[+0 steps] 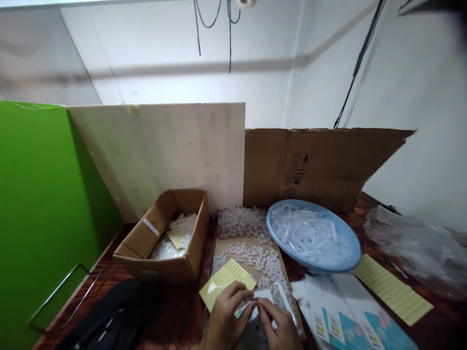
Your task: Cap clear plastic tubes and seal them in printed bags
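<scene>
My left hand point(229, 313) is closed, with thumb and fingers bent inward. Its fingertips meet those of my right hand point(278, 324), also pinched; whatever small piece sits between them is hidden. A yellow sticker sheet point(222, 287) with small dark marks juts out behind my left hand; whether the hand grips it, I cannot tell. Under the fingers shows part of a white and blue card point(264, 295). Beneath lies a cardboard tray point(239, 268) strewn with small whitish plastic pieces point(260, 256). A clear strip-like piece point(286, 299) lies beside my right hand.
An open cardboard box point(171, 267) with scraps stands left. On the right are a blue basin point(353, 245) of clear plastic pieces, printed cards point(350, 311), another yellow sticker sheet point(396, 291) and a plastic bag point(412, 243). Cardboard panels point(324, 170) stand behind; black fabric point(113, 311) lies front left.
</scene>
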`<action>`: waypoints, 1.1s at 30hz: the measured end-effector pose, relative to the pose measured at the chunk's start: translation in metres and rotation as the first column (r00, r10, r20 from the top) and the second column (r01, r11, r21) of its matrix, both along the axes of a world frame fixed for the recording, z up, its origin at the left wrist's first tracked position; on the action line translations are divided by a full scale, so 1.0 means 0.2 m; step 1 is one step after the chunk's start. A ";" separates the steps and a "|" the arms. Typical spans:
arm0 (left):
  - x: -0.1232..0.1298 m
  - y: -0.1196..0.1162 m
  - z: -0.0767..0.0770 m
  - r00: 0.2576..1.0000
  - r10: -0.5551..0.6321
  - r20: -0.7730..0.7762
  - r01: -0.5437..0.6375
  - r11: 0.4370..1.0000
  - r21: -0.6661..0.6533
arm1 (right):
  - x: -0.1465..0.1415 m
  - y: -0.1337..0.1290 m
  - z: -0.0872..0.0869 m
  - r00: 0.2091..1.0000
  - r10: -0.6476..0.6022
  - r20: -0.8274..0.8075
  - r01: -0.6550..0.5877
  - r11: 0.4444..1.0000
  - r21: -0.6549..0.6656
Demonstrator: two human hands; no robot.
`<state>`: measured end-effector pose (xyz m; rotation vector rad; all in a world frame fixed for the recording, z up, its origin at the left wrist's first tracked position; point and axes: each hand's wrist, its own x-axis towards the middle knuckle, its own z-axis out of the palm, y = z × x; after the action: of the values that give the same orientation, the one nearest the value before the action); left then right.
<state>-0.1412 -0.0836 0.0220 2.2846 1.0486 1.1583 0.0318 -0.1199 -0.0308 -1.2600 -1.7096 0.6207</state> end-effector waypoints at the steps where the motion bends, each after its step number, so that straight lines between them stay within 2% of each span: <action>1: 0.00 0.00 -0.02 1.000 0.010 -0.021 -0.009 0.999 0.045 | 0.00 0.00 -0.01 1.000 0.003 0.011 -0.003 1.000 0.024; 4: 0.01 0.00 -0.05 0.993 0.059 -0.098 -0.042 0.986 0.160 | 0.01 0.01 -0.01 0.999 0.008 0.045 -0.011 0.997 0.075; 6: 0.01 -0.01 -0.04 0.982 0.091 -0.166 -0.055 0.976 0.209 | 0.01 0.01 0.00 0.998 0.015 0.066 -0.019 0.997 0.072; 9: 0.01 -0.02 -0.01 0.951 0.099 -0.292 -0.036 0.976 0.214 | 0.01 -0.01 0.02 0.995 0.028 0.096 -0.032 0.999 0.036; 11: 0.00 -0.02 0.02 0.944 0.079 -0.319 -0.022 0.984 0.178 | 0.00 -0.02 0.04 0.993 0.039 0.107 -0.040 0.999 0.003; 16: -0.02 -0.02 0.04 0.975 -0.018 -0.223 0.039 0.995 0.088 | 0.00 -0.04 0.08 0.993 0.014 0.119 -0.012 1.000 -0.015; 24: -0.02 -0.02 0.01 0.969 0.008 -0.245 0.031 0.988 0.152 | 0.01 -0.03 0.07 0.984 0.023 0.177 -0.038 0.996 0.083; 30: -0.01 -0.01 0.03 0.990 -0.055 -0.128 0.073 0.988 0.138 | 0.03 -0.02 0.06 0.978 0.033 0.205 -0.064 0.988 0.142; 33: -0.01 -0.01 0.02 0.990 -0.049 -0.134 0.071 0.985 0.160 | 0.03 -0.03 0.08 0.975 0.049 0.216 -0.081 0.986 0.144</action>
<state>-0.1429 -0.0862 0.0255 2.5318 0.9537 1.1230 0.0382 -0.1252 -0.0149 -1.1998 -1.9418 0.3953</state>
